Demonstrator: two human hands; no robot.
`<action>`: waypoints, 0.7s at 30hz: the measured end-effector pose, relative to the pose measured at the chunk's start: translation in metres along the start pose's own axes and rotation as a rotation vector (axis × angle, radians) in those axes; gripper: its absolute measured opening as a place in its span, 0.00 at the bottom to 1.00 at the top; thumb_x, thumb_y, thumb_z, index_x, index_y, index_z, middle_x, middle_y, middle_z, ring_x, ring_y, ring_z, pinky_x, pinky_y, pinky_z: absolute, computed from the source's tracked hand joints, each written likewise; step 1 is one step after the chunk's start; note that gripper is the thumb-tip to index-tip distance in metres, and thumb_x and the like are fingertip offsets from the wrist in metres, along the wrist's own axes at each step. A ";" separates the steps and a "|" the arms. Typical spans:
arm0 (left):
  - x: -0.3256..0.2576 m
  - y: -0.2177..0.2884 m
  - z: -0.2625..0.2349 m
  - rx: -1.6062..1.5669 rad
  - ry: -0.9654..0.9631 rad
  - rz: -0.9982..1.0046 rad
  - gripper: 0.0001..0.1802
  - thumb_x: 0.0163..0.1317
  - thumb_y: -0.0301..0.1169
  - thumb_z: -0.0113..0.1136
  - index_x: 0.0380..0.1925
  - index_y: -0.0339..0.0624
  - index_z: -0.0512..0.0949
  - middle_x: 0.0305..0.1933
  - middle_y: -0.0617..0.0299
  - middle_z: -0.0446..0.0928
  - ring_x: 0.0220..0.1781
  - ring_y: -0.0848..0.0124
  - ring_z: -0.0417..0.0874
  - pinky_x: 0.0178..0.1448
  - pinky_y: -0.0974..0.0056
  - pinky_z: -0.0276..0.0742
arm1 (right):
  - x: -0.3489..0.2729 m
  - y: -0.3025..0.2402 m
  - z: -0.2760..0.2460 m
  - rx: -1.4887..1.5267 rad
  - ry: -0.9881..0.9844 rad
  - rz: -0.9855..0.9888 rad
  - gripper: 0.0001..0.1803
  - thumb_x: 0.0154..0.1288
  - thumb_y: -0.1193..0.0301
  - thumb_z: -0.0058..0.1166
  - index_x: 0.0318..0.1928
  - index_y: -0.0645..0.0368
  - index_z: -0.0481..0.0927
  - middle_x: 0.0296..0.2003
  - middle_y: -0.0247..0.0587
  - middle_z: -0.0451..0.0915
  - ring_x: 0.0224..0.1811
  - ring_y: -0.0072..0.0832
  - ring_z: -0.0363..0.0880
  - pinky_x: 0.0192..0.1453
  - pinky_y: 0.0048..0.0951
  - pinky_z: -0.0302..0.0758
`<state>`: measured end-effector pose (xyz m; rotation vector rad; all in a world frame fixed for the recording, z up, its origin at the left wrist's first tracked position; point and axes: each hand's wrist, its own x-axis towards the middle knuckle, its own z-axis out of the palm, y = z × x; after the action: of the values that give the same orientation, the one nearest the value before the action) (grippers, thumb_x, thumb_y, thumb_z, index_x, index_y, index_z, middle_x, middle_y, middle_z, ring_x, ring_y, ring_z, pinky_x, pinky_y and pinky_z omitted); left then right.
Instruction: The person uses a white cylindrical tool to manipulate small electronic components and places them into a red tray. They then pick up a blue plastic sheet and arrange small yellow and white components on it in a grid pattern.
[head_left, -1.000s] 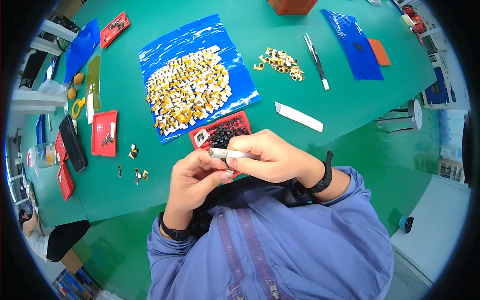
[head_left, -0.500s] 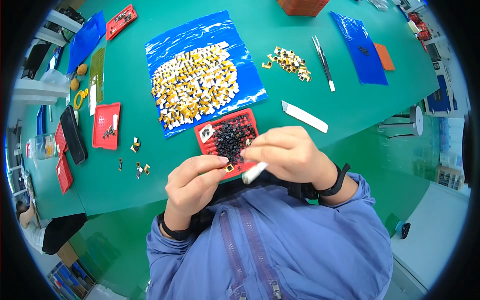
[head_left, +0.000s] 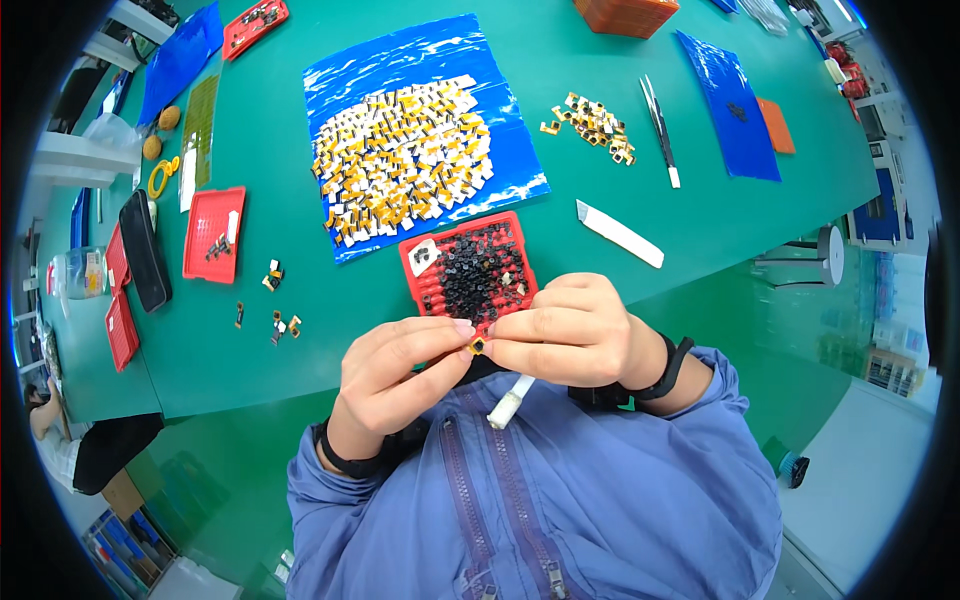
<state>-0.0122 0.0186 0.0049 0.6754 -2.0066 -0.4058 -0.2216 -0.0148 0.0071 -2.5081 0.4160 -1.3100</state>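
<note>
Both hands have dropped nearer my chest; left hand [head_left: 395, 375] and right hand [head_left: 570, 335] pinch one small component [head_left: 479, 346]. I'd keep fingertip pressure light, the white tool [head_left: 510, 403] tucked away.

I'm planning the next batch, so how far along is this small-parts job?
Looks done: a small pile of yellow-black parts lies apart near the tweezers. In hand: the left hand and right hand pinch one tiny part between the fingertips, above the red tray. Left: the large heap on the blue sheet, so probably most remains.
</note>
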 end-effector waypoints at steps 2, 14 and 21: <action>0.000 0.000 0.000 -0.010 -0.004 0.006 0.08 0.42 0.21 0.63 0.26 0.33 0.79 0.36 0.51 0.79 0.35 0.59 0.84 0.38 0.64 0.83 | -0.001 0.000 0.001 -0.004 0.006 -0.008 0.09 0.45 0.75 0.57 0.31 0.59 0.82 0.30 0.37 0.81 0.20 0.20 0.74 0.20 0.19 0.65; -0.010 -0.005 -0.022 0.226 0.076 -0.234 0.12 0.42 0.23 0.69 0.30 0.39 0.81 0.36 0.57 0.79 0.37 0.62 0.80 0.40 0.62 0.77 | 0.005 0.006 -0.019 -0.138 -0.073 0.165 0.08 0.44 0.78 0.60 0.30 0.61 0.79 0.29 0.38 0.81 0.22 0.26 0.76 0.23 0.25 0.70; -0.057 -0.012 -0.087 0.697 0.146 -0.779 0.11 0.46 0.26 0.69 0.31 0.41 0.78 0.36 0.59 0.71 0.42 0.62 0.72 0.46 0.60 0.69 | -0.012 0.040 -0.067 -0.620 0.002 0.730 0.08 0.50 0.80 0.59 0.32 0.59 0.77 0.27 0.40 0.78 0.25 0.35 0.77 0.27 0.29 0.71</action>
<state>0.0899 0.0429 0.0024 1.8784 -1.6566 -0.0720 -0.2889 -0.0551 0.0202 -2.3553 1.7577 -0.9627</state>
